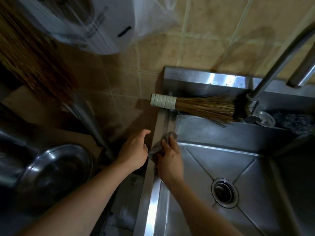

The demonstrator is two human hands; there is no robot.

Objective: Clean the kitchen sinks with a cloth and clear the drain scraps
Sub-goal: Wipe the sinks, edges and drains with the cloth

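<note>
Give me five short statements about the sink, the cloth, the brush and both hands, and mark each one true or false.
1. The right hand holds the grey cloth at the sink's left rim. True.
2. The left hand holds the bamboo brush. False: it holds nothing; the brush lies on the sink's back ledge.
3. The drain sits in the basin floor. True.
4. The cloth covers the drain. False: it is at the rim, apart from it.
5. The faucet is running water. False: none shows.
</note>
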